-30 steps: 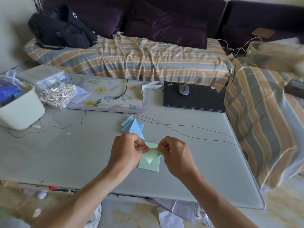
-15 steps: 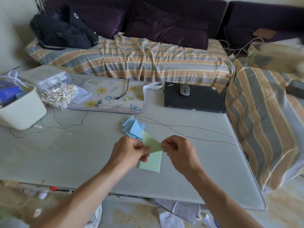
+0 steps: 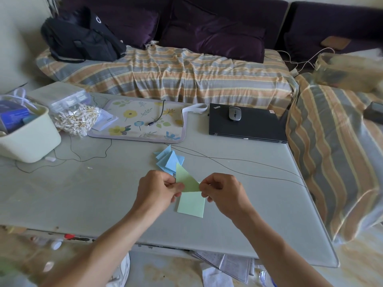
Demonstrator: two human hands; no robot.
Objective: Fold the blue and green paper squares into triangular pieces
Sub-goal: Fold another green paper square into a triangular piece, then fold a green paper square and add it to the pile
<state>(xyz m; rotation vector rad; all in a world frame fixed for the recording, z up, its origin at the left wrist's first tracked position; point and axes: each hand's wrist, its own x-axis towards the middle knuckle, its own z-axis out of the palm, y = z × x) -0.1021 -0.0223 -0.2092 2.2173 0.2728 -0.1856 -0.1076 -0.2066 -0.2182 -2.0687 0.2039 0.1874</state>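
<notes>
Left hand (image 3: 159, 188) pinching left corner of green folded triangle (image 3: 186, 180), right hand (image 3: 220, 190) pinching its right corner; held just above bench (image 3: 83, 193), over green paper square (image 3: 191, 206) lying flat near front edge. Judged step: sharpening crease on green piece. Best done by keeping corners matched, running thumb along fold, pressing flat on bench, then dropping onto blue folded triangles (image 3: 169, 160), piled just beyond hands. Thin matte paper, crisp straight edges, light and likely to slide on smooth glassy bench top. Thin black cable (image 3: 238, 160) trailing right of pile, worth avoiding. Further back: floral mat (image 3: 143, 123), closed black laptop (image 3: 248, 126) with mouse (image 3: 234, 113) on lid.
</notes>
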